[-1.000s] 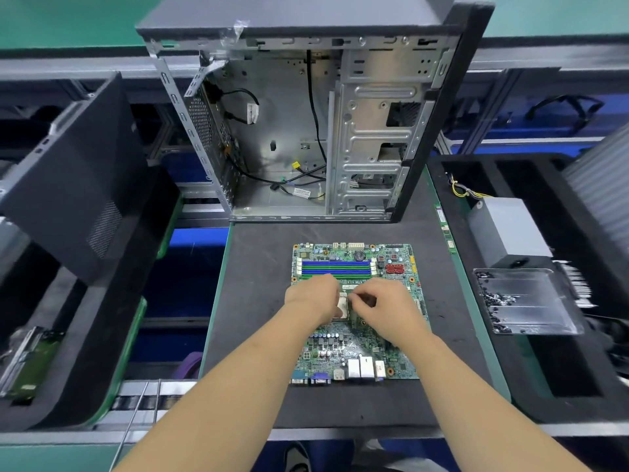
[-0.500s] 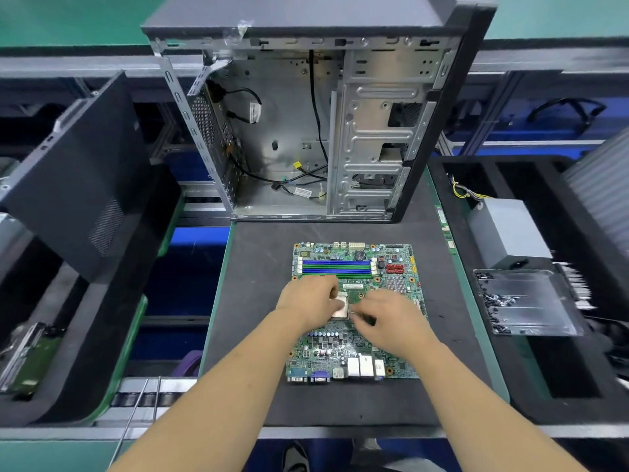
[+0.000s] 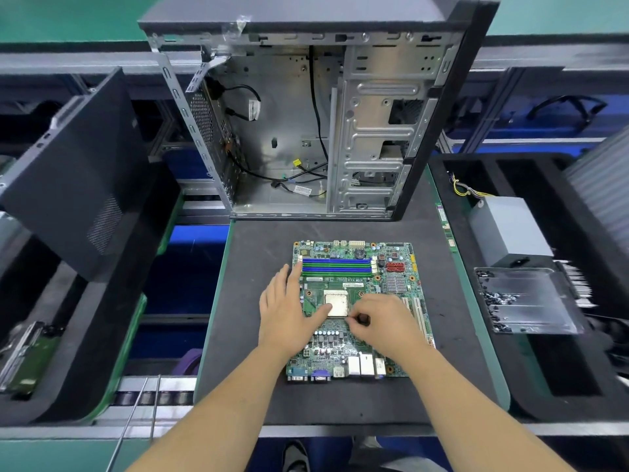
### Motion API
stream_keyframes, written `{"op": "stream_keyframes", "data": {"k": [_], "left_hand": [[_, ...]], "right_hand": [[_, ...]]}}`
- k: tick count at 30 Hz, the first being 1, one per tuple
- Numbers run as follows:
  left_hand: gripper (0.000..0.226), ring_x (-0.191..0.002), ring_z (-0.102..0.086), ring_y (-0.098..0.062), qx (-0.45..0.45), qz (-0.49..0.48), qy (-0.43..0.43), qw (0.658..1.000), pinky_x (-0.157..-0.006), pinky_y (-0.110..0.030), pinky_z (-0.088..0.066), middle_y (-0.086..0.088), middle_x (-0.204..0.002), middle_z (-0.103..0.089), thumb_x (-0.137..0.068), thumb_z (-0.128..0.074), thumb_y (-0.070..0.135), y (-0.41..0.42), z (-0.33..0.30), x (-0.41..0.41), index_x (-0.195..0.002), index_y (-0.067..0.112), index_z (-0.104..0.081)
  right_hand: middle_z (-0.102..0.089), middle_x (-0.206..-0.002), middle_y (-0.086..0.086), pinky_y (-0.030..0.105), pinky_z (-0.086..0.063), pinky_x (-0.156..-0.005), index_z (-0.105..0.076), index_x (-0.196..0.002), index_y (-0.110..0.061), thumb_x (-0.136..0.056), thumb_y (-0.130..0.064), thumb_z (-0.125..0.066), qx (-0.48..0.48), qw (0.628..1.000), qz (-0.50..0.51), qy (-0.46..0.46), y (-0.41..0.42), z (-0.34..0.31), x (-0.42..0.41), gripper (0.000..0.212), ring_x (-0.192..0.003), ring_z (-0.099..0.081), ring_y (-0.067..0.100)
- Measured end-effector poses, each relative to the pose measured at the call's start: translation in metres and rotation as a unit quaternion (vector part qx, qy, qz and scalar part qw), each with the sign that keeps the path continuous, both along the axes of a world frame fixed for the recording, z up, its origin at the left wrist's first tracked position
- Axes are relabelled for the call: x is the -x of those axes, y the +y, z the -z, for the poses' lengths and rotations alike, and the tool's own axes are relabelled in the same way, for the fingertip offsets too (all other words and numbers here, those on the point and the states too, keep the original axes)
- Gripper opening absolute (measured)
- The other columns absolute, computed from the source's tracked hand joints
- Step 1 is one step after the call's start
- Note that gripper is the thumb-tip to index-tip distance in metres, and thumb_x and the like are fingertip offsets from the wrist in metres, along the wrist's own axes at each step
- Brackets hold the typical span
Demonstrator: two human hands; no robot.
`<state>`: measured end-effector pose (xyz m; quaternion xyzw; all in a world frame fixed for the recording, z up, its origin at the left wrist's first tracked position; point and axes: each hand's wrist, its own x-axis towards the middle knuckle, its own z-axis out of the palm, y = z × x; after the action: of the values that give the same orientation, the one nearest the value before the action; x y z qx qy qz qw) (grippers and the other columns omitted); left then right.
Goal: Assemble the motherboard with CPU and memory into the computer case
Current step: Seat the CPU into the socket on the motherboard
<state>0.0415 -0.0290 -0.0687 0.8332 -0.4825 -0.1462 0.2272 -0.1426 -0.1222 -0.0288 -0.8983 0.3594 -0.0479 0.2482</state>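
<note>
A green motherboard (image 3: 391,284) lies flat on the black mat, with blue and green memory slots (image 3: 335,266) along its far side. A pale square CPU (image 3: 336,303) sits in the socket at the board's middle. My left hand (image 3: 286,308) rests flat on the board's left part, fingers straight, thumb touching the CPU's near-left corner. My right hand (image 3: 384,318) has curled fingers pinching something small at the socket's near-right corner; what it pinches is hidden. The open computer case (image 3: 374,131) stands upright behind the board, with loose black cables inside.
A black side panel (image 3: 75,172) leans at the left over a black bin. At the right stand a grey power supply (image 3: 507,229) and a clear tray of screws (image 3: 524,301). A drive (image 3: 23,356) lies in the lower-left bin. The black mat (image 3: 248,267) fronts the case.
My left hand has slid left off the socket and flattened, uncovering the CPU. My right hand has shifted slightly toward me at the socket's near-right corner.
</note>
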Motion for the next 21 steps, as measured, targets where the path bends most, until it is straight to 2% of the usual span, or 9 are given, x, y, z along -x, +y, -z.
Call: {"op": "stream_keyframes", "data": {"k": [4,7,10,13,17,21], "left_hand": [[0.093,-0.149,-0.011,-0.015,0.007,-0.004,-0.023,1.0,-0.121,-0.039,-0.01,0.004,-0.162,-0.017,-0.084,-0.047,0.074,0.0,0.0,0.002,-0.156,0.03,-0.009],[0.092,-0.148,-0.014,-0.014,0.013,-0.004,-0.018,1.0,-0.121,-0.037,-0.011,0.004,-0.161,-0.02,-0.084,-0.052,0.071,0.0,0.0,0.001,-0.155,0.03,-0.011],[0.091,-0.147,-0.015,-0.014,0.016,-0.003,-0.022,1.0,-0.12,-0.037,-0.011,0.006,-0.16,-0.021,-0.084,-0.052,0.072,0.0,0.0,0.001,-0.154,0.031,-0.011],[0.089,-0.147,-0.015,-0.014,0.013,0.003,-0.023,1.0,-0.121,-0.038,-0.011,0.006,-0.16,-0.021,-0.084,-0.049,0.073,0.0,0.001,0.0,-0.153,0.033,-0.01],[0.088,-0.147,-0.015,-0.015,0.008,0.006,-0.031,0.999,-0.121,-0.039,-0.012,0.006,-0.16,-0.02,-0.085,-0.046,0.074,0.0,0.002,-0.001,-0.154,0.033,-0.01],[0.086,-0.147,-0.016,-0.016,0.007,0.01,-0.039,0.999,-0.121,-0.04,-0.013,0.006,-0.16,-0.02,-0.085,-0.043,0.075,0.0,0.003,0.0,-0.153,0.033,-0.011]], "right_hand": [[-0.062,-0.078,-0.011,0.038,-0.049,-0.09,-0.071,-0.079,-0.022,-0.087,-0.024,-0.07,-0.056,0.997,0.044,-0.004,0.001,-0.002,-0.003,0.008,-0.076,-0.058,0.011],[-0.062,-0.076,-0.011,0.036,-0.05,-0.088,-0.069,-0.074,-0.023,-0.085,-0.02,-0.07,-0.072,0.995,0.061,0.015,0.001,-0.002,-0.007,0.011,-0.075,-0.06,0.011],[-0.063,-0.073,-0.014,0.025,-0.051,-0.072,-0.066,-0.07,-0.03,-0.088,-0.022,-0.073,-0.122,0.989,0.068,0.04,-0.008,-0.005,-0.01,0.021,-0.071,-0.06,0.004],[-0.064,-0.072,-0.016,0.018,-0.042,-0.06,-0.069,-0.076,-0.029,-0.089,-0.029,-0.076,-0.137,0.986,0.074,0.059,-0.015,-0.007,-0.012,0.015,-0.067,-0.057,0.001],[-0.061,-0.072,-0.016,0.023,-0.042,-0.066,-0.073,-0.081,-0.024,-0.09,-0.031,-0.075,-0.122,0.988,0.084,0.052,-0.011,-0.005,-0.014,0.011,-0.067,-0.055,0.003],[-0.066,-0.077,-0.013,0.026,-0.049,-0.073,-0.075,-0.085,-0.021,-0.091,-0.031,-0.075,-0.117,0.987,0.09,0.057,-0.01,-0.006,-0.014,0.012,-0.071,-0.06,0.006]]}}
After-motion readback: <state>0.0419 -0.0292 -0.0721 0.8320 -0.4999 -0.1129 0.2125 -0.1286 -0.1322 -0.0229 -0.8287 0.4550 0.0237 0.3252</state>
